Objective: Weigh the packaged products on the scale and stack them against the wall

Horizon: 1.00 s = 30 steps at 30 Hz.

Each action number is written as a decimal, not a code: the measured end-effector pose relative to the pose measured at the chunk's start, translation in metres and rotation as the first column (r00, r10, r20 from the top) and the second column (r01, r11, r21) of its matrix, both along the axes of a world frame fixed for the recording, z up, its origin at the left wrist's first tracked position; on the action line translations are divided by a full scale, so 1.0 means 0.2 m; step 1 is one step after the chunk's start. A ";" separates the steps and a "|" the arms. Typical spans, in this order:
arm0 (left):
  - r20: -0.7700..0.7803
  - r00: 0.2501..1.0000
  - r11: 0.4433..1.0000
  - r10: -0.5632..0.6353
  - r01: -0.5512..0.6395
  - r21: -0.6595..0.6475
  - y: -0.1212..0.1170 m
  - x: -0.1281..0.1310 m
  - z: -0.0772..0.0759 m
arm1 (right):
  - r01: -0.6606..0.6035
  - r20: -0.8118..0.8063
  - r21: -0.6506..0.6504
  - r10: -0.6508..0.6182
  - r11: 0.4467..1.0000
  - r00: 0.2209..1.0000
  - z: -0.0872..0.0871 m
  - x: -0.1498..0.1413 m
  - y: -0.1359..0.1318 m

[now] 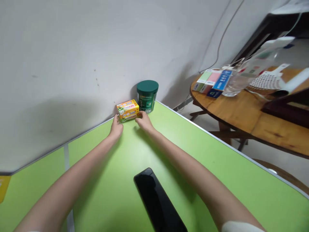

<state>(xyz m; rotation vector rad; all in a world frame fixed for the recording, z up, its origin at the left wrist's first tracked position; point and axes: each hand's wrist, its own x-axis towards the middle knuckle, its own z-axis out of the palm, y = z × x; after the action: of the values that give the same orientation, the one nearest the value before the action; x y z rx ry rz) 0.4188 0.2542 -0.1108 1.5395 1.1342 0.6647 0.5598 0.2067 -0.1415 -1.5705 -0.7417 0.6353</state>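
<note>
An orange and yellow printed box (127, 110) rests at the back of the green tabletop, close to the wall. My left hand (116, 128) is at its left end, and my right hand (144, 121) is at its right end, so the box is held between the two. Some fingertips are hidden behind the box ends. Just right of the box stands a dark green tub (147, 96) with a lid, near the far corner. Closer to me lies a black smartphone (158, 199), screen up, between my forearms.
A white wall (72, 58) borders the green table (108, 180) at the back. Across a gap on the right, a wooden table (241, 116) carries several small boxes (212, 82), a clear plastic bottle (248, 75) and a white perforated item (267, 80). A yellow object (3, 187) shows at far left.
</note>
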 end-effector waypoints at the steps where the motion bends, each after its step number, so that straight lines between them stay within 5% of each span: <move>1: 0.020 1.000 1.000 -0.007 0.006 0.012 0.03 0.02 -0.01 | -0.009 0.001 0.009 0.009 1.000 1.000 -0.01 0.00 -0.01; 8: 0.144 0.988 0.996 -0.060 0.050 0.072 0.05 0.07 -0.02 | -0.086 -0.062 0.167 0.098 0.982 0.993 0.05 -0.12 0.00; 13: 0.157 0.984 0.995 -0.083 0.074 0.065 -0.14 -0.15 0.03 | -0.175 -0.124 0.159 0.195 0.972 0.973 0.13 -0.30 -0.20; 20: -0.042 0.997 0.986 -0.059 0.052 -0.161 -0.82 -0.90 0.20 | -0.430 -0.209 0.088 0.439 0.898 0.874 0.25 -0.83 -0.86; 25: -0.191 0.982 0.964 0.000 -0.050 -0.259 -1.39 -1.45 0.37 | -0.534 -0.276 -0.094 0.493 0.840 0.825 0.13 -1.32 -1.45; 30: -0.187 0.973 0.945 0.132 -0.180 -0.272 -1.74 -1.83 0.26 | -0.618 -0.142 -0.070 0.606 0.783 0.783 -0.03 -1.74 -1.75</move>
<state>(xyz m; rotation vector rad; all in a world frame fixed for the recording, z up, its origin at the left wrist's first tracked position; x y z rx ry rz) 0.0523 -0.0939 -0.0579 1.2820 1.4250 0.4557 0.2116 -0.1434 -0.1479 -1.3641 -1.1646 1.2566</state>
